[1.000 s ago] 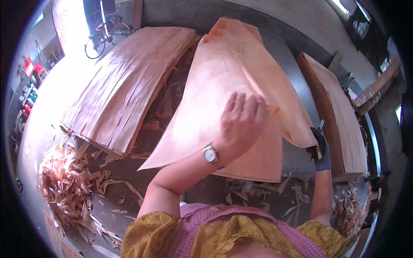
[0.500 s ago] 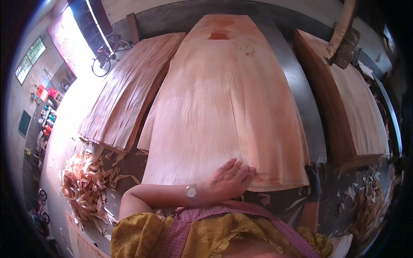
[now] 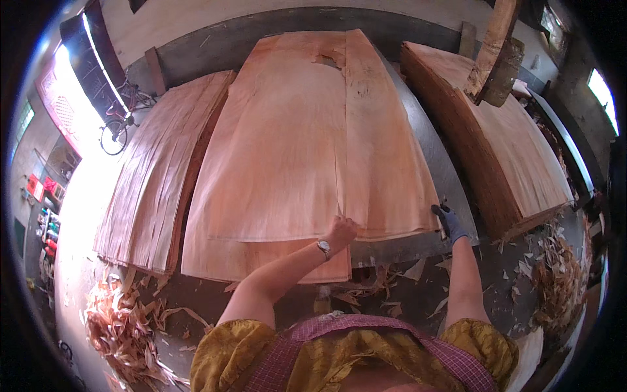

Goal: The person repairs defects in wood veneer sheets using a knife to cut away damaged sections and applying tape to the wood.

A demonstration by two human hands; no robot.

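Observation:
My left hand (image 3: 343, 233), bare with a watch at the wrist, is closed on the near edge of a large thin wood veneer sheet (image 3: 281, 163), beside a lengthwise split or seam. The sheet has a ragged hole at its far end. Under it, another veneer sheet (image 3: 274, 264) sticks out toward me on the left. My right hand (image 3: 449, 223) wears a dark glove and is at the sheet's near right corner, over the grey metal tabletop (image 3: 398, 251). A slim, light-coloured tool (image 3: 443, 231) shows in its fingers; its kind is unclear.
A veneer stack (image 3: 166, 163) stands on the left and a taller stack (image 3: 496, 150) on the right. A wooden post (image 3: 490, 52) rises by the right stack. Veneer scraps (image 3: 124, 326) heap at the lower left, with more shreds (image 3: 558, 274) at the right. A bicycle (image 3: 121, 124) stands near the bright doorway.
My left hand has gone from lying flat to gripping the sheet's edge. The top veneer has shifted, baring the lower sheet and metal. My right hand has come up beside the corner. The view has shifted.

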